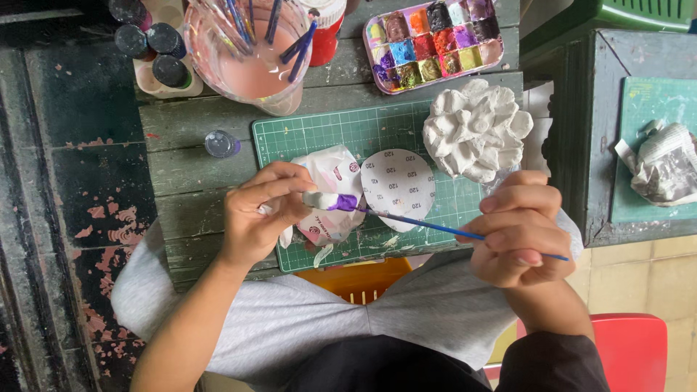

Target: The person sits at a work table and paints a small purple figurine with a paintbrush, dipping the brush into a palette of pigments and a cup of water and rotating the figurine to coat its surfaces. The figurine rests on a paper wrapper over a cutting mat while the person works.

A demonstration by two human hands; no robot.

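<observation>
clay piece [330, 200] in left hand [258, 214]

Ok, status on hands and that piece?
Left hand grips small white piece, part purple. Right hand holds blue brush, tip on piece. Nothing in the way.

Two hands [265, 210] [519, 229], one palette [434, 42], three paint bottles [154, 43]
</observation>
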